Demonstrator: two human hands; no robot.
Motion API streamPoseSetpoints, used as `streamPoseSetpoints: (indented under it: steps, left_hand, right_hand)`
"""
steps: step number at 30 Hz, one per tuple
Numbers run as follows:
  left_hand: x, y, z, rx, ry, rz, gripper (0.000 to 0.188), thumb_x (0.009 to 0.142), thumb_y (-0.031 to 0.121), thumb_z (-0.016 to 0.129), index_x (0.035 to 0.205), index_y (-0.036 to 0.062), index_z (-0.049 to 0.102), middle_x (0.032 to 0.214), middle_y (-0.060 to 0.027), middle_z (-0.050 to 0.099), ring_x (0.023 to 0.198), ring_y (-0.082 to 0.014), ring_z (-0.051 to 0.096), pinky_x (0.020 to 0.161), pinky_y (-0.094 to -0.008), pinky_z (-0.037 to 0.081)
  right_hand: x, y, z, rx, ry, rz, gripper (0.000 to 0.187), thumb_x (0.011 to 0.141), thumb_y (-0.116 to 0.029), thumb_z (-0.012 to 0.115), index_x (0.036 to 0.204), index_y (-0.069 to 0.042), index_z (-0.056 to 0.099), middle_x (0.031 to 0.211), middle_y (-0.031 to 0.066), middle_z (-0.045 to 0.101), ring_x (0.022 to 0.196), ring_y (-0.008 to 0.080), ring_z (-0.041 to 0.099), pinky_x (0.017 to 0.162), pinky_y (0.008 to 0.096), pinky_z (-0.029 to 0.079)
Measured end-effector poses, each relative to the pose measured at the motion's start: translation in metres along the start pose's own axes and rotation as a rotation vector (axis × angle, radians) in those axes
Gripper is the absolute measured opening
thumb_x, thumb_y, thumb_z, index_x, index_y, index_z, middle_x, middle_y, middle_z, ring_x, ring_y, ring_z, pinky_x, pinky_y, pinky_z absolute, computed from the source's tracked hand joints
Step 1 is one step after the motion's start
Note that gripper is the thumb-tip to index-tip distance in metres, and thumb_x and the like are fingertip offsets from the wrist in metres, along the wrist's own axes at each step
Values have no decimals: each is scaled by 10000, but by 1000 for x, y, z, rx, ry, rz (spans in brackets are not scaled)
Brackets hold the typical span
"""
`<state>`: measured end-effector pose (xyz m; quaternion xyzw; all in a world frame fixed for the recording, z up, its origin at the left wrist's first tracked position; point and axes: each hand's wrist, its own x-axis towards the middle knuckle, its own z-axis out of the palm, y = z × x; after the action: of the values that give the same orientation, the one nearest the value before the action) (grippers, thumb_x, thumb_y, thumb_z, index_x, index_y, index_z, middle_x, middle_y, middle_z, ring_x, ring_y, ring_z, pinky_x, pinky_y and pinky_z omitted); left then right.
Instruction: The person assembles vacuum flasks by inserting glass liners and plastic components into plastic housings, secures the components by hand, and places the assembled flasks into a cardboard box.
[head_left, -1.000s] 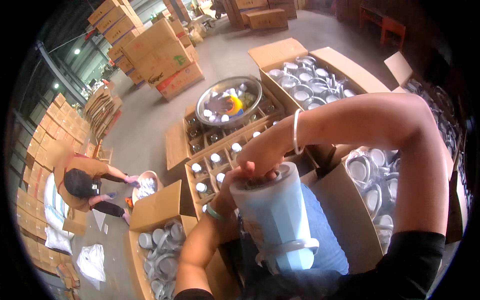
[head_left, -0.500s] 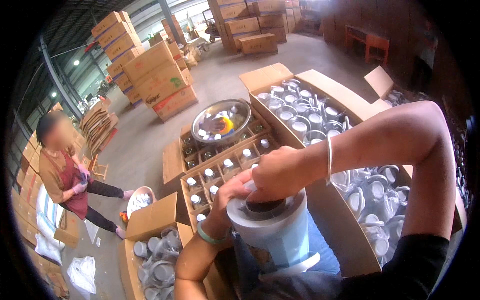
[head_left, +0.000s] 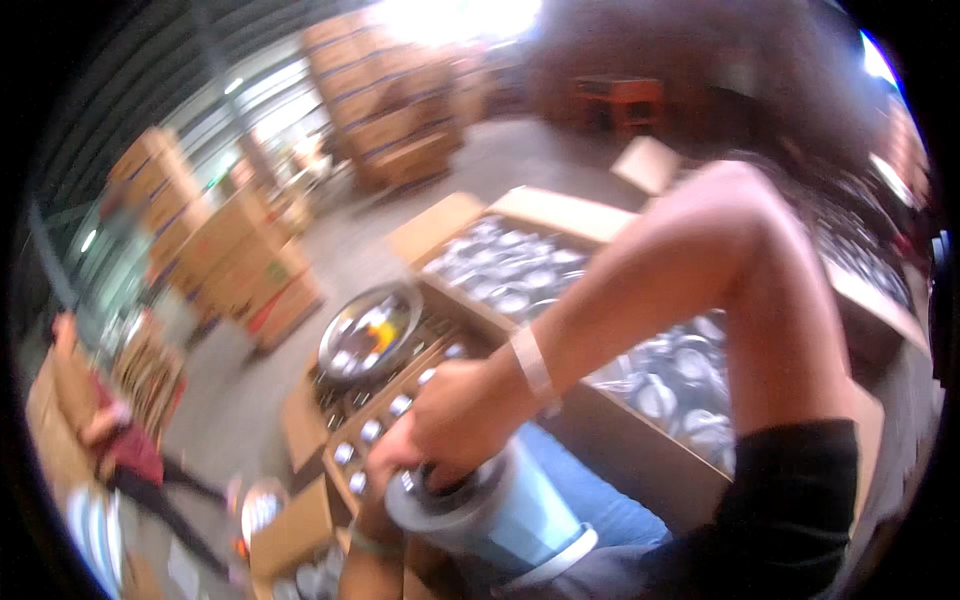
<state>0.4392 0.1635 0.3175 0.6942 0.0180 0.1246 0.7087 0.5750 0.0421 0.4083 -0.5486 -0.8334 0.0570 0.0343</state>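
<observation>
Shifted leftward: fingers (head_left: 420, 462) seemingly gripping cup (head_left: 500, 510).

I count one pale blue jug (head_left: 500, 510) in front of me, with both of my hands on it: one right hand (head_left: 462, 420) over its top and one left hand (head_left: 375, 500) beneath. One round metal bowl (head_left: 370, 330) sits on one divided carton (head_left: 385, 420). Two open cartons of shiny metal parts, one farther (head_left: 500, 265) and one nearer (head_left: 670, 370), lie on my right. One other person (head_left: 105, 430) stands at my left. The blur keeps me from counting the parts or the stacked boxes (head_left: 240, 260).
</observation>
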Motion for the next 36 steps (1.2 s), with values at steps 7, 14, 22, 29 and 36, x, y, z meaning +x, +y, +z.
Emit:
streamPoseSetpoints:
  steps: [7,14,22,29,36]
  left_hand:
    - [26,-40,-9,277,-68,104,286,823,73,529,1042,-81,631,1095,-119,636,1006,-200,618,887,-328,478]
    - [101,-80,-6,-312,-240,-336,497,814,164,449,1253,-48,546,1171,-165,635,992,-223,645,895,-341,514]
    - [99,-108,-75,-283,62,-362,569,1025,469,358,1402,55,466,1316,-215,582,1255,-235,519,1028,-334,425]
    - [-27,-349,-182,1202,613,-539,860,823,594,644,1403,5,404,1311,-228,529,1298,-314,476,1154,-608,14]
    - [57,-282,-211,-9,699,-290,77,945,135,629,979,69,651,758,-8,662,676,-94,630,592,-203,487]
  right_hand:
    - [-10,0,20,47,-126,222,444,870,-506,609,897,-76,714,803,125,695,747,304,680,661,462,522]
    - [-8,42,35,56,-248,400,456,880,-501,596,910,-60,710,807,139,696,740,302,680,651,460,520]
    - [-20,101,58,-137,-332,571,288,959,-311,515,965,-77,683,759,170,652,718,340,672,603,456,512]
    - [19,128,90,-67,-227,417,485,983,-447,467,863,-43,706,721,188,654,716,343,688,624,436,554]
    - [73,172,78,241,-66,692,605,994,-499,467,705,-28,714,608,124,631,574,231,628,599,386,521]
